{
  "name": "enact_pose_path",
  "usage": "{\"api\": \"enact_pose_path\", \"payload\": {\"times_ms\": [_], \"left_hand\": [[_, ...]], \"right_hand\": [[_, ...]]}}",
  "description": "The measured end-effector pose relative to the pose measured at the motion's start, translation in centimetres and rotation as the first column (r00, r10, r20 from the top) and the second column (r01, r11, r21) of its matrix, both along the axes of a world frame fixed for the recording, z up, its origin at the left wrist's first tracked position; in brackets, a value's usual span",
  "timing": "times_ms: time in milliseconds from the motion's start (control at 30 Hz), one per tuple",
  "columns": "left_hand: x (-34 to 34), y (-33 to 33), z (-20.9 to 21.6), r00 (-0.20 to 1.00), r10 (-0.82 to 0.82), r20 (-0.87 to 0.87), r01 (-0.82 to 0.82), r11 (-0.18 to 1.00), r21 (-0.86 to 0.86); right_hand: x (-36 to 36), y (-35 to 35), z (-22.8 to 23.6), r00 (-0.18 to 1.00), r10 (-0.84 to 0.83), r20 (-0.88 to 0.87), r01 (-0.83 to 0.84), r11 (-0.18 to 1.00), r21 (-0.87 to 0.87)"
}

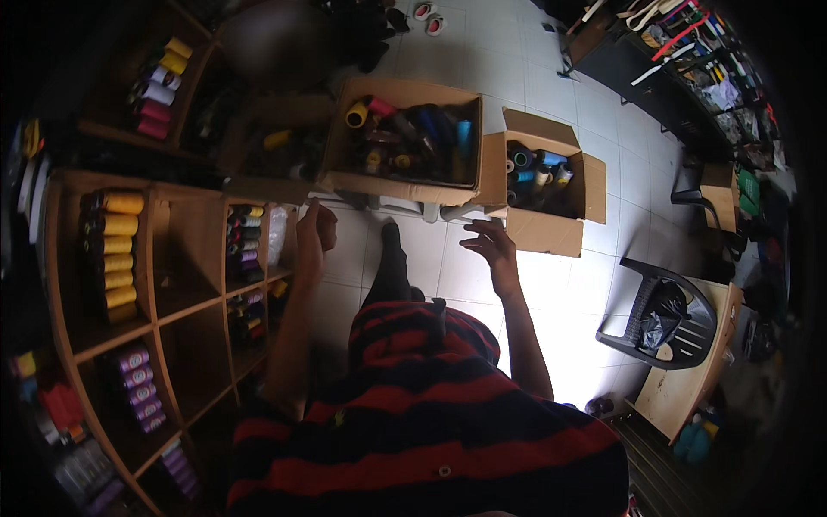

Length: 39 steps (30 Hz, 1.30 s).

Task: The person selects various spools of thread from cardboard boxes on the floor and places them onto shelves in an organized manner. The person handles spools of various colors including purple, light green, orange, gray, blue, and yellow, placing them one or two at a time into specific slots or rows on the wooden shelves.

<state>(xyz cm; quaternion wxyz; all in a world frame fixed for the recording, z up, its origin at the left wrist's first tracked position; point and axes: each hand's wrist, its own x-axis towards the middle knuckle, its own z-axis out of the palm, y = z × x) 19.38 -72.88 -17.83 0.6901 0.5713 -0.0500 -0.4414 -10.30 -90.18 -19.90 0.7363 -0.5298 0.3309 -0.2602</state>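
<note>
My left hand is raised beside the wooden shelf unit, its fingers loosely bent and nothing visible in them. Over the tiled floor my right hand is held with its fingers apart, also without anything in it. Ahead of both hands stands a large open cardboard box full of thread spools in dark, yellow, pink and blue colours. A smaller open cardboard box with blue, white and dark spools sits to its right, just beyond my right hand. Neither hand touches a box.
Yellow thread spools and purple-and-white spools lie stacked in shelf compartments on the left. To the right a dark plastic chair holds a black bag, near a wooden table. Cluttered racks line the far right.
</note>
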Motion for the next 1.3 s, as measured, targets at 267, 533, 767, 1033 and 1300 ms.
{"api": "enact_pose_path", "payload": {"times_ms": [267, 533, 767, 1033, 1300], "left_hand": [[2.6, -12.0, -5.7, 0.981, -0.186, 0.064, 0.189, 0.98, -0.057], [2.1, -22.8, -17.4, 0.596, -0.659, 0.458, 0.534, 0.752, 0.386], [0.4, -28.8, -26.8, 0.423, -0.509, 0.75, 0.067, 0.843, 0.534], [-2.3, -26.7, -20.6, 0.584, -0.412, 0.699, 0.033, 0.873, 0.487], [-2.3, -21.9, -18.6, 0.627, -0.481, 0.613, -0.095, 0.734, 0.673]], "right_hand": [[7.0, -6.5, 1.6, 0.995, -0.104, 0.001, 0.103, 0.985, 0.136], [6.3, -10.3, -1.3, 0.971, -0.23, -0.064, 0.238, 0.949, 0.207], [5.9, -15.5, -4.7, 0.966, -0.027, -0.256, 0.033, 0.999, 0.017], [13.0, -23.0, -6.9, 0.871, 0.086, -0.484, -0.49, 0.238, -0.839], [19.0, -23.9, -13.4, 0.219, -0.146, -0.965, -0.857, -0.501, -0.119]]}}
